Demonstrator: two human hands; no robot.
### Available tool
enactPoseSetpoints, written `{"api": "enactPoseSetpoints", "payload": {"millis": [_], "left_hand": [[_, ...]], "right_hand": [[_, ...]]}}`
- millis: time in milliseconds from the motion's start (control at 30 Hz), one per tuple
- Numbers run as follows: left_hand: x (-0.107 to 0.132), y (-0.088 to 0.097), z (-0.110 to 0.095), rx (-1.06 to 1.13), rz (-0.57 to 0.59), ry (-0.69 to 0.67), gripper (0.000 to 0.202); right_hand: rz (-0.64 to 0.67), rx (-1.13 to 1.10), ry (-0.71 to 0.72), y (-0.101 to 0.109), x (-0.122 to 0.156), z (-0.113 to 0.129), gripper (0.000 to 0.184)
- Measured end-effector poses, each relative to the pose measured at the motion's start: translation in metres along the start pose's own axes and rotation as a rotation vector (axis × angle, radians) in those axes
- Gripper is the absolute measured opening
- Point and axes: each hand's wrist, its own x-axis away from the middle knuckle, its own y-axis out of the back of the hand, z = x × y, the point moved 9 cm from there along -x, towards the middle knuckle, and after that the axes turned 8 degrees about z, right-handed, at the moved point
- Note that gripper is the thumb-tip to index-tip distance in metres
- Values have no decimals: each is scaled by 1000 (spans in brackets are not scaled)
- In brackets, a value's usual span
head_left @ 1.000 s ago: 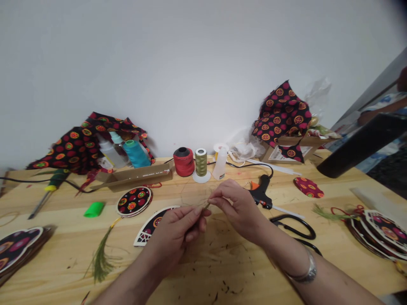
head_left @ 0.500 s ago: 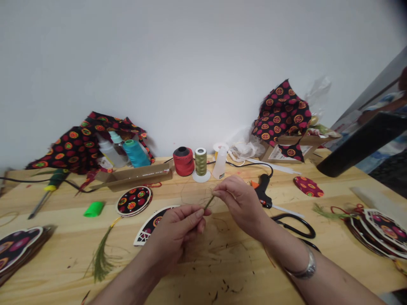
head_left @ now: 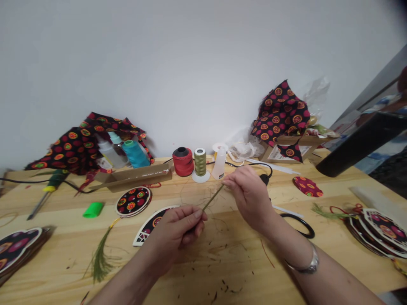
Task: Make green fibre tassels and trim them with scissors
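A thin bundle of olive-green thread (head_left: 213, 198) is stretched slantwise between my two hands above the table. My left hand (head_left: 182, 226) pinches its lower end between thumb and fingers. At the upper end, my right hand (head_left: 246, 192) has its fingertips closed on the thread. Under my left hand lies a fan-shaped ornament (head_left: 145, 231) with a white frame and dark patterned fabric, partly covered by the hand. An olive thread spool (head_left: 200, 163) stands behind the hands, beside a red thread spool (head_left: 183, 162). The hot glue gun is mostly hidden behind my right hand.
Left are a round ornament (head_left: 133, 201), an olive tassel (head_left: 103, 256), a green plastic piece (head_left: 93, 209) and a screwdriver (head_left: 44, 197). Scissors (head_left: 300, 224) lie by my right forearm. Stacked ornaments (head_left: 381, 233) sit far right, near a black cylinder (head_left: 359, 146). Thread scraps litter the front.
My right hand has moved right and slightly up, so a longer stretch of thread shows between the hands. My left hand has shifted slightly left, still pinching the thread.
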Motion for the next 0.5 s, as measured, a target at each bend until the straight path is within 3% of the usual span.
{"api": "enactPoseSetpoints", "payload": {"millis": [167,333,400,500], "left_hand": [[1,10,-5,-138,-103,-13,21],[4,27,-23,-237,-262,-82,16],[15,38,-44,-359,-420,-233,16],[39,38,-77,-573,-605,-543,15]], "right_hand": [[-152,32,8,25,1,2,19],[-380,-5,112,60,11,17,14],[-393,-29,164,67,14,29,14],[-222,-86,273,58,13,53,14]]}}
